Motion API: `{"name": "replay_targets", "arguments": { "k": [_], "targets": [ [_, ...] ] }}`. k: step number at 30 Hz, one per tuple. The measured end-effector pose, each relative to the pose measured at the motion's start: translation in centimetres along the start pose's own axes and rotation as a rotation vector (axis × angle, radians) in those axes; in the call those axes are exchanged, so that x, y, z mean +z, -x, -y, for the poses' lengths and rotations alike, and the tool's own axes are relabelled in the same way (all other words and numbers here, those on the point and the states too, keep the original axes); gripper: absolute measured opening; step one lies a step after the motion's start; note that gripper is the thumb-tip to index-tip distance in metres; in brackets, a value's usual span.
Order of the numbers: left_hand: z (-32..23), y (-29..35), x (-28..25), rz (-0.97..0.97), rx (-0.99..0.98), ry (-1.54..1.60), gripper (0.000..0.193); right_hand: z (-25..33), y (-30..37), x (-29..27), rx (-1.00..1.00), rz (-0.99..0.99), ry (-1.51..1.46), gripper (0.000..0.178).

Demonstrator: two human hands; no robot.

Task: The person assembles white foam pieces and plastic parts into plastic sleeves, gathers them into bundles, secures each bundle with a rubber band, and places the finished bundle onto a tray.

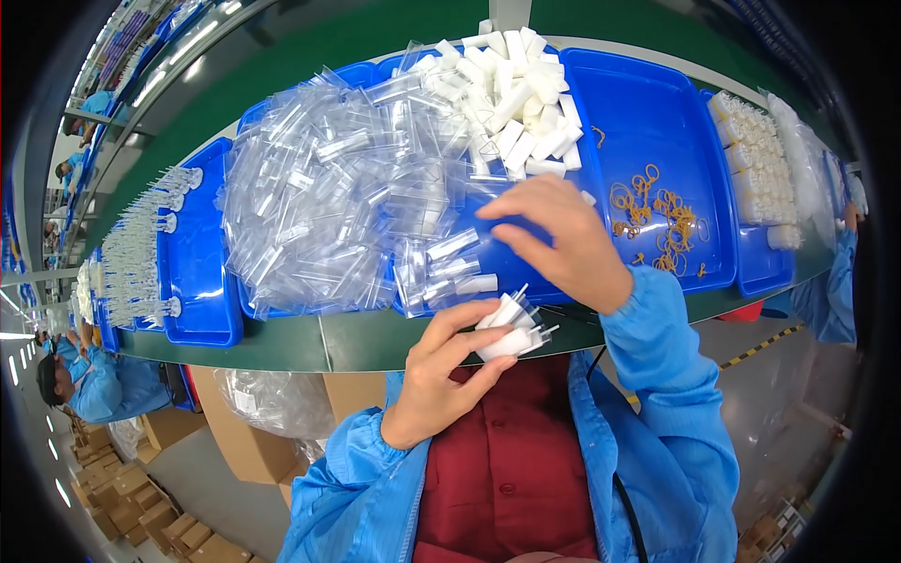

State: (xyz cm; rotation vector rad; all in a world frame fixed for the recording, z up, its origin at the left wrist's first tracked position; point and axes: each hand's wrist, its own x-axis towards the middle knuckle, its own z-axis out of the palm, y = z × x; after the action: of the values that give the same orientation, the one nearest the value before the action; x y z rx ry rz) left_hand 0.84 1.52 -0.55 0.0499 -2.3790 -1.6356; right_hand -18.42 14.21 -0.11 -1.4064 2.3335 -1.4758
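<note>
My left hand (441,371) is closed around a small bundle of white blocks (507,342) near the table's front edge. Clear plastic and thin white stems stick out of the bundle on its right side. Above it, my right hand (554,230) hovers over a blue tray with thumb and forefinger apart and nothing visible between them. Several clear plastic sleeves with white pieces inside (452,267) lie in that tray, just left of my right hand. Behind it, white foam-like blocks (526,94) are heaped up. A large pile of clear plastic sleeves (310,197) fills the tray to the left.
Yellow-brown loops (662,220) lie in a blue tray (610,94) on the right. Beyond it stand bundled white pieces (760,169). White stemmed parts (141,249) stand by another blue tray (199,300) at the left. A co-worker (108,380) sits farther left; cardboard boxes (235,427) are below.
</note>
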Motion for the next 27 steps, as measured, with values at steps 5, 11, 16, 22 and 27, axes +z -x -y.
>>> {"name": "replay_targets", "arguments": {
  "k": [5,11,16,22,27],
  "targets": [
    [0.4,0.3,-0.7,0.049,-0.005,0.029,0.034,-0.8,-1.1,2.6,-0.272,0.281,0.345,0.035],
    [1.3,-0.3,-1.1,0.031,0.052,0.046,0.035,-0.1,0.4,-0.5,-0.157,0.228,0.505,0.029],
    [0.8,-2.1,-0.6,0.01,0.086,0.026,0.034,2.1,2.2,-1.5,0.448,-0.054,-0.467,0.038],
    [0.4,-3.3,0.2,-0.089,0.075,0.007,0.028,4.4,3.7,-2.2,0.617,-0.237,-0.775,0.037],
    [0.2,-3.2,0.7,-0.092,0.064,-0.017,0.025,4.2,4.5,-1.8,0.568,-0.152,-0.746,0.027]
  ]
}}
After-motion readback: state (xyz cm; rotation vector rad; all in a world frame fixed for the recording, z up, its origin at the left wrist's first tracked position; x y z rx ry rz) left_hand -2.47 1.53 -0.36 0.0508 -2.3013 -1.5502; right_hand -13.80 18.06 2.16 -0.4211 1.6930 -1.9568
